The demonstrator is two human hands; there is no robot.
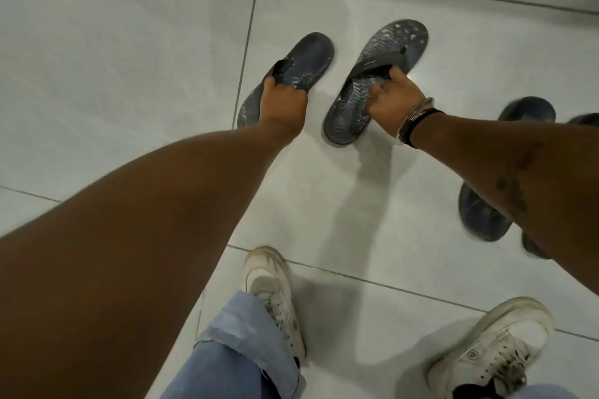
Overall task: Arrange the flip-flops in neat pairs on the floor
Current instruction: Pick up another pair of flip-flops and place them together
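Two dark patterned flip-flops are held side by side over the pale tiled floor (129, 58), toes pointing away from me. My left hand (282, 100) grips the left flip-flop (308, 57) by its strap. The strap of the right flip-flop (385, 52) is gripped by my right hand (393, 100), which wears bracelets at the wrist. I cannot tell whether their soles touch the tiles. A third dark flip-flop (483, 214) lies on the floor to the right, partly hidden behind my right forearm, and the edge of another (585, 119) shows at the right border.
My own feet in white sneakers (275, 295) (496, 343) stand at the bottom of the view, with blue jeans above them. Grey grout lines cross the tiles. A wall base runs along the top.
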